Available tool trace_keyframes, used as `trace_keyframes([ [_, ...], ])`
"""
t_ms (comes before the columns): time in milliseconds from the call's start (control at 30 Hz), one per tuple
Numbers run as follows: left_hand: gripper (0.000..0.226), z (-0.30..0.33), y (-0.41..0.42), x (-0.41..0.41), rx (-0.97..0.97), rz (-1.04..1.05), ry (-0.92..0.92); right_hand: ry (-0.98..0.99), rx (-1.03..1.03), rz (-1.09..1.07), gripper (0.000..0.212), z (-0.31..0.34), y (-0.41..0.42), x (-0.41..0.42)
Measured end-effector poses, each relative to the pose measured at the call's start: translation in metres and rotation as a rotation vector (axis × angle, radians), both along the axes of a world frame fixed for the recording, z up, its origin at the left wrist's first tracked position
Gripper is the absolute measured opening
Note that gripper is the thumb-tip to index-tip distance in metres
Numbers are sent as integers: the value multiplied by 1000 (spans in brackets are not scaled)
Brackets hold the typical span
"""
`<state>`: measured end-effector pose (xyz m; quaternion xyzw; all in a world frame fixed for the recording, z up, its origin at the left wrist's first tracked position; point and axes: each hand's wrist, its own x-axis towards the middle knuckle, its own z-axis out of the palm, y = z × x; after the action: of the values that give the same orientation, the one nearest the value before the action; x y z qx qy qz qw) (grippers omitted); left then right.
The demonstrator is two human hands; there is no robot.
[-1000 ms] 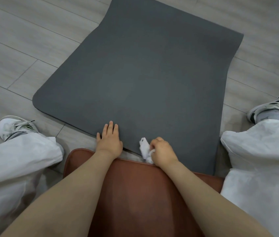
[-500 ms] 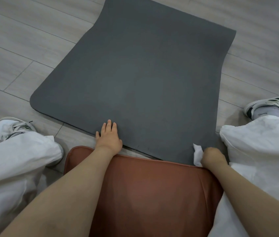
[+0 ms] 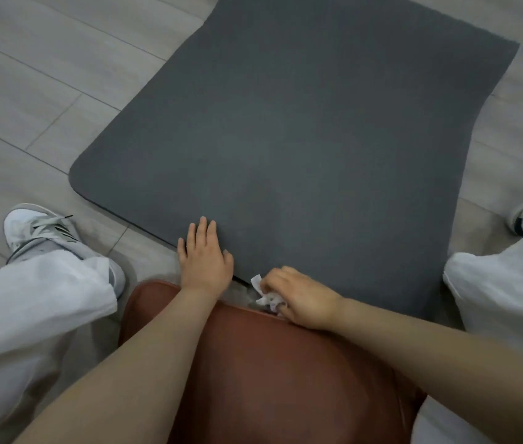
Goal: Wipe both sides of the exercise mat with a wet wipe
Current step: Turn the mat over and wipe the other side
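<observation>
- The brown seat [image 3: 269,379] is the landmark: the person sits on it, looking down past its front edge at the floor [image 3: 45,91].
- Just beyond the seat's front edge, a little right of its middle, the right hand [image 3: 302,296] is curled round a crumpled white wet wipe [image 3: 265,291], part of which pokes out on its left side. The hand sits at the near edge of the exercise mat [image 3: 318,139]; whether the wipe is pressed to the mat surface or to its rim I cannot tell.
- Just beyond the seat's front edge and left of the right hand, the left hand [image 3: 204,261] lies flat with fingers straight and together, palm down on the mat's near edge, holding nothing and seemingly pinning the mat.
- The mat lies flat on the floor in front of the seat, its long axis running away from the seat and leaning slightly to the right; its far end runs out of view.
- Judgement: nearly all of the mat's upper side lies ahead of and to the right of the wipe, so the next stroke would run outward from the seat or rightward along the near edge. The right hand is the one to make it.
- The underside faces the floor, so a flip is not yet done.
</observation>
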<state>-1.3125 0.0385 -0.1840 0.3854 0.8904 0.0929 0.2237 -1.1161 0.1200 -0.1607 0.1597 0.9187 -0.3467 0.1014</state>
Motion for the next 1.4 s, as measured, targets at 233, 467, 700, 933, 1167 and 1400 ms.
trace_keyframes([
  [233, 68, -25, 2, 1, 97, -3, 112, 60, 97, 395, 10, -9, 42, -33],
  [467, 72, -38, 3, 0, 133, -6, 161, -49, 391, -307, 21, -32, 238, -83],
  [700, 73, -42, 7, 2, 135, 18, 184, 32, 362, -582, 29, -27, 226, -111],
  [933, 74, -44, 8, 2, 152, 5, 204, 186, -37, 606, 16, -19, 55, -68],
  [1167, 73, -45, 8, 4, 145, 9, 211, 194, 375, -379, 16, -36, 255, -86],
  [1400, 74, -45, 10, 4, 141, 12, 213, 121, 248, -523, 21, -29, 219, -73],
])
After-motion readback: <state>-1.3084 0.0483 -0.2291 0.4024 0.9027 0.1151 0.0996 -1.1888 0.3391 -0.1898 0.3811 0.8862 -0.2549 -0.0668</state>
